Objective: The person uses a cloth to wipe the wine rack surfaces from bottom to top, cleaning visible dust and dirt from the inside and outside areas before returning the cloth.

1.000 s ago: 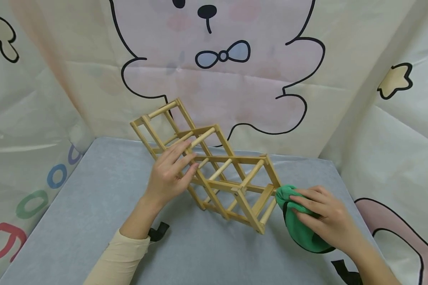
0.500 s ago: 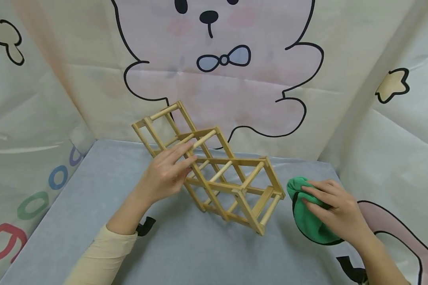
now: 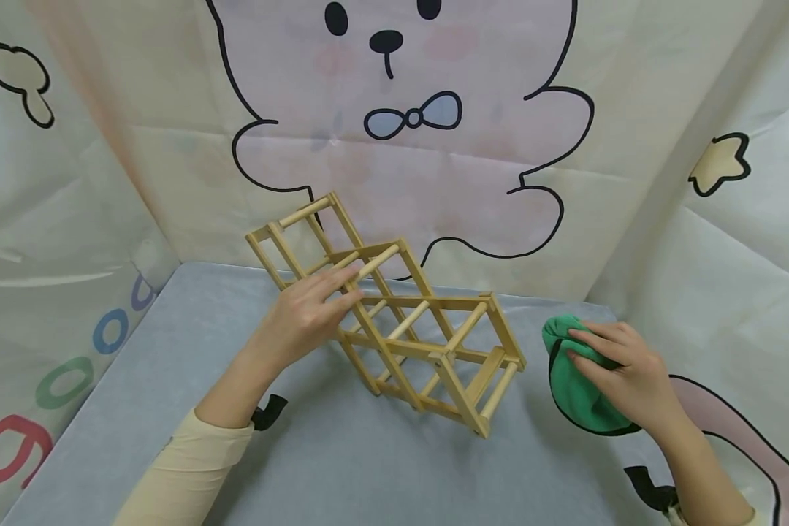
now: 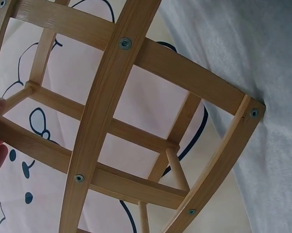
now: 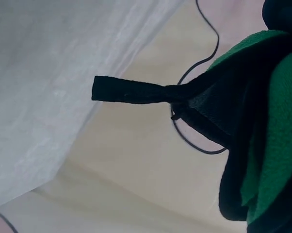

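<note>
A slatted wooden rack (image 3: 410, 348) of crossed bars and round dowels stands tilted on the table. My left hand (image 3: 305, 314) grips one of its upper bars near the middle. In the left wrist view, fingertips at the left edge touch the rack (image 4: 100, 102), whose joints carry small metal screws. Off to the right, my right hand (image 3: 631, 376) holds a bunched green cloth (image 3: 578, 391) with black edging, apart from the rack. A black loop (image 5: 129, 91) sticks out from the cloth (image 5: 284, 121) in the right wrist view. The palms are hidden.
Grey-blue fabric covers the table (image 3: 342, 475). A printed cloth backdrop (image 3: 473, 183) with a cartoon bear rises behind it, and printed side sheets (image 3: 730, 248) close in left and right. Black straps (image 3: 651, 493) hang at the wrists.
My right hand has drawn the green cloth away from the rack's right end, rightward and upward. The left hand stays on the rack, its forearm shifted slightly left. The view has tilted up a little.
</note>
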`<state>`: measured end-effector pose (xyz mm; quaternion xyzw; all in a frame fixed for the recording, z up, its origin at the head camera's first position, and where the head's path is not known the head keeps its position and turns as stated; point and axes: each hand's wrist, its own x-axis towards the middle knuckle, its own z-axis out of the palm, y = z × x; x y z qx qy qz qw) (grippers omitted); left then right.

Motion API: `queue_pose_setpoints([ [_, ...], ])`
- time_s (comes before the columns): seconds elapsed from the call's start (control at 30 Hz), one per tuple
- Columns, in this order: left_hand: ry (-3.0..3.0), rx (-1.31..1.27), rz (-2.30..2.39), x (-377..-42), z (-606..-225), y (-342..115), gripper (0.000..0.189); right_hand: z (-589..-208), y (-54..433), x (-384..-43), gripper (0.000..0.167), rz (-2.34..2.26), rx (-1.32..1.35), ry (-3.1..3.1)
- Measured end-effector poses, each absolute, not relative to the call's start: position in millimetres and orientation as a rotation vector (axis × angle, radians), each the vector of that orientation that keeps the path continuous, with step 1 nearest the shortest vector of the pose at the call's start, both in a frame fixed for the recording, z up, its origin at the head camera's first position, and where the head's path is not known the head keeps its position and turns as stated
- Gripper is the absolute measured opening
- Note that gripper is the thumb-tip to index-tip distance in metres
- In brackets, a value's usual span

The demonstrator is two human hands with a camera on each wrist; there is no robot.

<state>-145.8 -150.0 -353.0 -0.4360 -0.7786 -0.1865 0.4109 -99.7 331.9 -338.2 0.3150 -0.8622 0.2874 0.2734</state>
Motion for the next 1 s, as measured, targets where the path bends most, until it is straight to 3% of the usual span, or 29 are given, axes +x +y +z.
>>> queue_pose_setpoints([
  [0.13, -1.966, -1.106, -0.455, -144.9, -350.7, -151.9, 0.046, -339.6, 335.3, -103.5, 0.048, 0.757, 0.756, -2.37],
  [1.0, -1.922, -1.122, -0.424, -151.3, -328.6, -123.7, 0.023, -350.8, 355.1, -110.6, 0.049, 0.714, 0.612, -2.449],
])
